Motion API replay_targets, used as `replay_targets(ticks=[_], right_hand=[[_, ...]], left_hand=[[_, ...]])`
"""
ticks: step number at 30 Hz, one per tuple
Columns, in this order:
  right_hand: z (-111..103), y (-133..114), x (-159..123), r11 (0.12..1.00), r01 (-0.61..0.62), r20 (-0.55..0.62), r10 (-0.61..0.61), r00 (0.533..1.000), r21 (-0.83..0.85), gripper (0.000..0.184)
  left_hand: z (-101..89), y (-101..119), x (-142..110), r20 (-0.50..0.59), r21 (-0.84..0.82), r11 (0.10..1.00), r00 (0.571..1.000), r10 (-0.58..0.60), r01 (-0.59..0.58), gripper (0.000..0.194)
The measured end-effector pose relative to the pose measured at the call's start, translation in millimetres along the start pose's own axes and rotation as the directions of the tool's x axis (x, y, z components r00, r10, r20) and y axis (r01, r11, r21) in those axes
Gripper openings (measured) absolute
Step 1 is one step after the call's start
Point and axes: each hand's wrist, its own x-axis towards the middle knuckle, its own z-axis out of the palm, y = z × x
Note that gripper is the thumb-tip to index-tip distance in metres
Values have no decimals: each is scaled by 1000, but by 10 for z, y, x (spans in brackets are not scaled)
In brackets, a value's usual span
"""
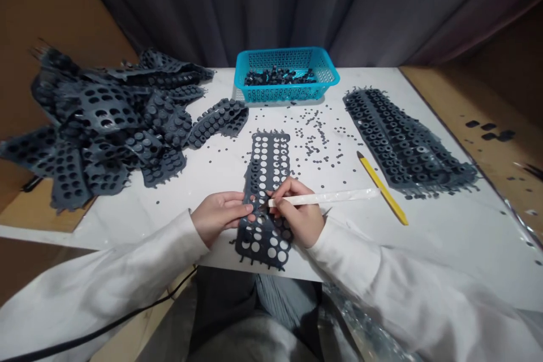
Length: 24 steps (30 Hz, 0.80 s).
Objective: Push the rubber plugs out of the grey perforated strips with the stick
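Observation:
A dark grey rubber sheet (266, 164) lies on the white table, punched with rows of round holes and still carrying some small raised buttons. My left hand (220, 218) grips its left edge with the fingers over the surface. My right hand (297, 212) holds a slim white-handled craft knife (326, 198) like a pen. The knife's dark tip sits among the holes at the sheet's middle, partly hidden by my fingers. A yellow pencil-like tool (383, 190) lies to the right of my right hand, not touching it.
A heap of dark rubber sheets (106, 119) lies at the left, with one piece (220, 121) near the middle. A blue plastic basket (286, 75) holds small black pieces. Tiny dark discs are scattered on the white table (441, 237). Another studded sheet (403, 138) lies at the right.

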Motion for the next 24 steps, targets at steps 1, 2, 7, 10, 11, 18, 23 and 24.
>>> replay_targets(ticks=[1, 2, 7, 10, 11, 18, 23, 24], right_hand=[[3, -4, -1, 999, 18, 9, -17, 1000, -46, 8], [5, -7, -2, 996, 33, 18, -32, 999, -88, 8], [9, -17, -8, 979, 69, 55, -60, 997, -191, 9], [4, -15, -15, 975, 75, 60, -64, 996, -208, 9], [4, -14, -17, 974, 78, 61, -66, 996, -211, 9], [18, -44, -18, 955, 119, 87, -99, 991, -273, 8], [27, -79, -26, 930, 140, 102, -111, 989, -341, 8], [27, -80, -29, 924, 146, 105, -116, 988, -352, 8]], left_hand=[[-10, -12, 8, 6, -3, 1000, 1000, 16, -16, 42], [-16, -22, 14, 7, -7, 999, 999, 34, -34, 43], [-18, -45, 23, -21, -7, 995, 995, 102, -102, 49], [-21, -59, 26, -17, -4, 990, 990, 140, -140, 50], [-21, -64, 27, -16, 0, 989, 989, 150, -150, 51], [13, -63, 6, -57, 70, 982, 982, 182, -178, 45], [37, -64, -19, -87, 122, 972, 973, 213, -202, 41], [40, -66, -23, -92, 131, 971, 972, 215, -202, 40]])
